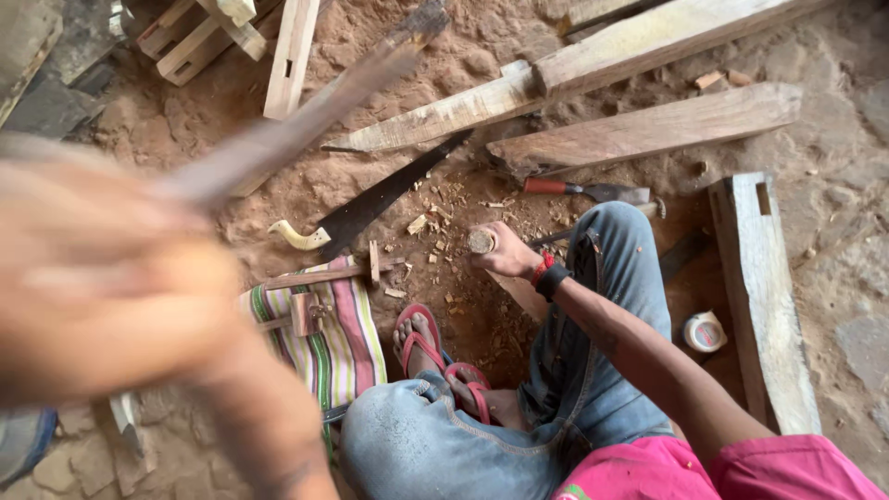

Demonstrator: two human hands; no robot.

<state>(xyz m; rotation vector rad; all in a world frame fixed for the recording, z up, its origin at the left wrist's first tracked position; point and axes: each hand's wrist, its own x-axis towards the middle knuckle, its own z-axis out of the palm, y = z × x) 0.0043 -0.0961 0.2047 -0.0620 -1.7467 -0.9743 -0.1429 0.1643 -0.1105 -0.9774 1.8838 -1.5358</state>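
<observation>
Reddish dirt floor [815, 250], scattered wood chips [444, 231], rough planks [648, 130], daylight

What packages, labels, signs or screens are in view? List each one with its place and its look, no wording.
Round container: on the dirt beside the grey plank; small, white, disc-shaped, with a red-and-dark label on top.
Striped woven bag: on the ground left of the sandalled feet; pink, green, white and dark stripes.
Signs, screens: none; the right hand grips only a bare wooden peg.
</observation>
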